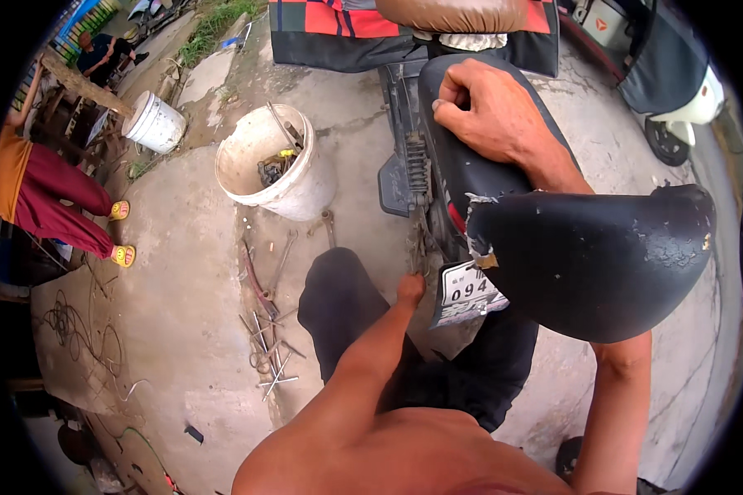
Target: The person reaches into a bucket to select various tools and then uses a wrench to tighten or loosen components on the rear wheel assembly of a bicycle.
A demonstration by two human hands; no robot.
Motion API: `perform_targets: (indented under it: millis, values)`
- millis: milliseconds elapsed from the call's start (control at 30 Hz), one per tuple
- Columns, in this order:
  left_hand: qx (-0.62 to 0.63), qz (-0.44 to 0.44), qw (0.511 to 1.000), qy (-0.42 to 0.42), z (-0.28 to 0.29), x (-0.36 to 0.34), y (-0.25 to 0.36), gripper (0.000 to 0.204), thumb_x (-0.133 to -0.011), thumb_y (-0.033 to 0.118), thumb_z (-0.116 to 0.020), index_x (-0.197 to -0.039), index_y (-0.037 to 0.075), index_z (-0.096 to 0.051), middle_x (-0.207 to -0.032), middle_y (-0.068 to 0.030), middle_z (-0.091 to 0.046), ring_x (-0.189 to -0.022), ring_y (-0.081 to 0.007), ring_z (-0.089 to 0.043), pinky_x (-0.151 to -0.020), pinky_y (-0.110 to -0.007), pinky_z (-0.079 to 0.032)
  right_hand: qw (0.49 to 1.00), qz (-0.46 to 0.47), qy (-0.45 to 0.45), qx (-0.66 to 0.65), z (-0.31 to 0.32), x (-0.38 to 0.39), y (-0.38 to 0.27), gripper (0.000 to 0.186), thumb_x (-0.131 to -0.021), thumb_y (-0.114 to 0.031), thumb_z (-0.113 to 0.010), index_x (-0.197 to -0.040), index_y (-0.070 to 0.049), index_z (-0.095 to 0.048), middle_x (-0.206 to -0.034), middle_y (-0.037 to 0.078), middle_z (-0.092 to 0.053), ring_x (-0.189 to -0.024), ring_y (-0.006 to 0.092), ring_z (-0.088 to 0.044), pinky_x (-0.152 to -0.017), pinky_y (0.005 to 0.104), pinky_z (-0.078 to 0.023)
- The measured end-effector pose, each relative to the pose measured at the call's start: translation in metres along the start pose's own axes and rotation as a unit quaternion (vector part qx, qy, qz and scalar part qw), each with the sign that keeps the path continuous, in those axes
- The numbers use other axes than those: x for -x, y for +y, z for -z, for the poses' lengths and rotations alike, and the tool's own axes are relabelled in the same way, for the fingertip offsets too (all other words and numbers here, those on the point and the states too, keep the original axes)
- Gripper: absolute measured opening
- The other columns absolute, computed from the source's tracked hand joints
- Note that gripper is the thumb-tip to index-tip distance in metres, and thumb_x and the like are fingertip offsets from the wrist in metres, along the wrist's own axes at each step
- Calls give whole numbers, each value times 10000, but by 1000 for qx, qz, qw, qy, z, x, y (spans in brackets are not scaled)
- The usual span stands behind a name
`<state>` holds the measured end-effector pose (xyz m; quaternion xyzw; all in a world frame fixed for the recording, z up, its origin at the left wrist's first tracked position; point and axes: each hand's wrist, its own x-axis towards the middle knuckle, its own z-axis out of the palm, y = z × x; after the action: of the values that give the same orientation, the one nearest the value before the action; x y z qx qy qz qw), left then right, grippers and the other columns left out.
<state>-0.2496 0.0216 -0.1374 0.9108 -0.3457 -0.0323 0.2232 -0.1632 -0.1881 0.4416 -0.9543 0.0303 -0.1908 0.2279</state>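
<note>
A motorbike with a long black seat (442, 107) stands in front of me. My right hand (494, 115) rests on that seat with its fingers curled and nothing visible in them. Its forearm passes beneath a black rounded backrest (603, 256) with peeling edges. Low at the bike's rear, my left hand (410, 290) is closed beside the licence plate (469, 293). Whatever it grips is hidden from above. A coil spring shock absorber (418, 165) runs along the bike's left side, just beyond that hand.
A white bucket (314, 186) with tools inside stands left of the bike. Several wrenches and a cross-shaped wrench (276, 363) lie on the concrete. Farther left are another white bucket (154, 124), loose wires (74, 330) and a standing person (58, 194). Another vehicle (677, 74) is at far right.
</note>
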Motion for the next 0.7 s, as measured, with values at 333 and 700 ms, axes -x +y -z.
perform_targets:
  millis: [333, 700]
  values:
    - [271, 341, 891, -126, 93, -38, 45, 463, -982, 375, -565, -971, -51, -747, -971, -336, -692, -1000, -503, -670, -861, -564, -522, 995, 57, -3, 87, 1, -13, -3, 261, -816, -269, -700, -809, -11, -666, -831, 145, -668, -812, 327, -657, -755, 425, -511]
    - [416, 292, 857, -83, 75, -39, 71, 447, -1006, 401, -550, -1099, -2, -720, -992, -351, -666, -1025, -531, -635, -858, -540, -499, 883, 89, -453, 84, -84, -80, -39, 465, -890, -371, -685, -1181, -8, -665, -898, 123, -707, -849, 275, -675, -775, 395, -521]
